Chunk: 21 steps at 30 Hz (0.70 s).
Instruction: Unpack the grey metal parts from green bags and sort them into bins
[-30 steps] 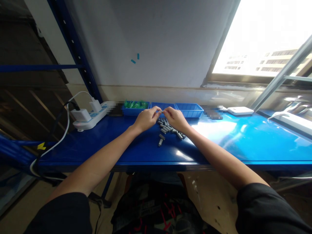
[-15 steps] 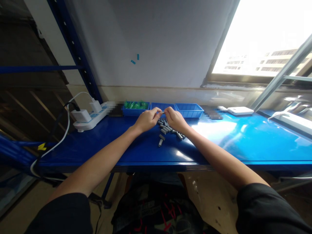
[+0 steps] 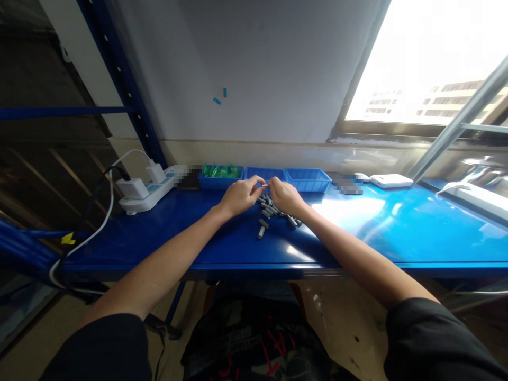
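Observation:
My left hand [image 3: 239,195] and my right hand [image 3: 286,196] meet fingertip to fingertip above a blue workbench [image 3: 222,238]. Both pinch one small grey piece [image 3: 266,184] between them. Below the hands lies a loose pile of several small grey cylindrical parts [image 3: 273,211], with one stray part [image 3: 261,231] nearer me. Behind the hands stand three blue trays: the left tray [image 3: 220,177] holds green parts, the middle tray [image 3: 265,173] is partly hidden by my fingers, and the right tray [image 3: 309,179] looks bare inside.
A white power strip [image 3: 148,191] with plugged chargers and cables lies at the back left. A white flat box [image 3: 391,180] sits at the back right by the window. A blue rack upright [image 3: 123,84] rises on the left. A dark bag [image 3: 254,338] lies under the bench.
Both hands have stayed pinched on the small grey piece, with only slight finger movement and a small shift of the piece between them.

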{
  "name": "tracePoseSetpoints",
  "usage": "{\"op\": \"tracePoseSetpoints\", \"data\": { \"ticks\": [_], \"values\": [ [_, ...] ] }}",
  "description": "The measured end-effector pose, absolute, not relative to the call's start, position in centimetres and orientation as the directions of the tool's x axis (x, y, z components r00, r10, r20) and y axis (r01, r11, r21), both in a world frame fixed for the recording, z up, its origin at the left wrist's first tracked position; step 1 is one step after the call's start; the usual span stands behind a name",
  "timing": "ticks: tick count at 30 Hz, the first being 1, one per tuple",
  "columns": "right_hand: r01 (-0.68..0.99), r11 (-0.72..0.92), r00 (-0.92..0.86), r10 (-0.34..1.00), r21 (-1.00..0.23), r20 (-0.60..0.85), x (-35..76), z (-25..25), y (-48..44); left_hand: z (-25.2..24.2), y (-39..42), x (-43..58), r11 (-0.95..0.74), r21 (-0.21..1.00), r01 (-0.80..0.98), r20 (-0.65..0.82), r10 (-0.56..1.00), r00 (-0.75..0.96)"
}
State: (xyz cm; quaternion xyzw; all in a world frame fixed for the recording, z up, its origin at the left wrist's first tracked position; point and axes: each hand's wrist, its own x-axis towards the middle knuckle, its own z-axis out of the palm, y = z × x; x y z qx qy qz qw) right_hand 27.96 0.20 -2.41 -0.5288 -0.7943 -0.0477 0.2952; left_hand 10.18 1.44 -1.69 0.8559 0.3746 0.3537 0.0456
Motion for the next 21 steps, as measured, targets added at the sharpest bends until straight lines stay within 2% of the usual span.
{"op": "tracePoseSetpoints", "data": {
  "ticks": [7,15,21],
  "values": [
    [0.82,0.478,-0.26,0.801,-0.314,0.54,27.83,-2.1,-0.05,-1.57,1.89,9.96,-0.697,0.376,0.611,0.606,0.684,0.406],
    [0.854,0.451,-0.262,0.803,-0.258,0.536,27.73,-1.9,-0.4,-1.83,2.11,9.94,-0.68,0.406,0.611,0.557,0.714,0.425],
    [0.86,0.441,-0.256,0.808,-0.258,0.53,27.6,-1.87,-0.43,-1.89,2.0,9.92,-0.691,0.372,0.619,0.542,0.704,0.459]
  ]
}}
